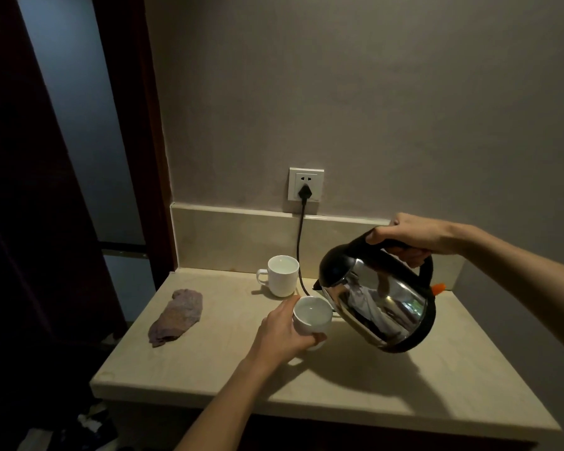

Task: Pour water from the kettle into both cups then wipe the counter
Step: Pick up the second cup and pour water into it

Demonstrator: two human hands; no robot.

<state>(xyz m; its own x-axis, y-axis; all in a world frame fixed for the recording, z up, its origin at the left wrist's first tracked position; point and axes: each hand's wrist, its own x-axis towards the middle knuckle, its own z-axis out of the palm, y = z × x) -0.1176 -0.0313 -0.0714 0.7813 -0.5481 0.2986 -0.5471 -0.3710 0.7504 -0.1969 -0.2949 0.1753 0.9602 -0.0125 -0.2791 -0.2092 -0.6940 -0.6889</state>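
Note:
My right hand (411, 237) grips the black handle of a shiny steel kettle (381, 301), held in the air and tilted left, its spout just above the rim of a white cup (313, 315). My left hand (284, 333) wraps around that cup's left side on the beige counter (209, 369); water shows inside it. A second white cup (282, 275) with its handle to the left stands farther back near the wall and also holds water. A purple-grey cloth (176, 317) lies crumpled at the counter's left side.
A white wall socket (305, 184) holds a black plug; its cord (299, 252) runs down between the cups. An orange piece (438, 288) shows behind the kettle. A dark door frame and glass panel stand left of the counter. The counter's front edge is near me.

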